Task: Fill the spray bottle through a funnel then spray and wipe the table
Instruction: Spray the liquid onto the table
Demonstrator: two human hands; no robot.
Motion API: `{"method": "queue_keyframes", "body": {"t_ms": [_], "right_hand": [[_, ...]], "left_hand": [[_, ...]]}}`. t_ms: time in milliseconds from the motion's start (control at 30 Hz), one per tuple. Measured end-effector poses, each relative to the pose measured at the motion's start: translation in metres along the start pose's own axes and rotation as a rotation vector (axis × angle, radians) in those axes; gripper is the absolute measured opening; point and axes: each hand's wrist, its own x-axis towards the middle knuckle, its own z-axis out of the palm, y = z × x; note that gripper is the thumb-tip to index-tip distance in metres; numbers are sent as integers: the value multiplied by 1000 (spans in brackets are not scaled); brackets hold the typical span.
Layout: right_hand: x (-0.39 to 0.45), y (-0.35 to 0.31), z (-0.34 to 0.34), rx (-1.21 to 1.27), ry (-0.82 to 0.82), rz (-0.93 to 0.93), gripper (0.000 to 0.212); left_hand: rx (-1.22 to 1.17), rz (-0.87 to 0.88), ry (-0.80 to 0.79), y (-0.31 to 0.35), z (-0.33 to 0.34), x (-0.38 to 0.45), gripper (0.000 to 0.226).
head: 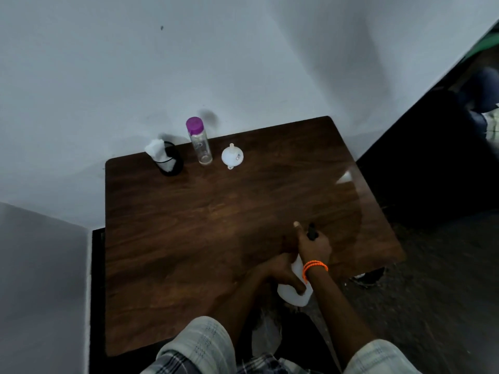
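Head view: spraying stage, filling apparently finished.
Right hand is gripping the sprayer's head, left hand is clasping its body over the table's near edge; funnel is lying aside; wiping remains.

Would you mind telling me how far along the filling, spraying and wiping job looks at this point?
Filling looks finished or not yet begun: the funnel sits apart at the table's far edge, beside the capped purple-lidded bottle. In hand: the right hand grips the spray bottle's black head, and the left hand holds its white body. Left: wiping, since the white cloth remains in its black holder.
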Motion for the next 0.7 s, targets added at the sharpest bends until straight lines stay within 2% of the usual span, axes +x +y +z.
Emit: {"method": "queue_keyframes", "body": {"t_ms": [167,367,567,700], "right_hand": [[4,-1,-6,66,100,27,45],[12,-4,-9,63,131,55,49],[15,-17,0,100,46,-45,40],[18,-34,9,19,-7,-121,42]], "left_hand": [[13,14,6,6,-5,14,84],[55,1,-57,15,-15,23,77],[62,9,26,8,-25,29,88],[49,36,87,5,-35,28,92]]}}
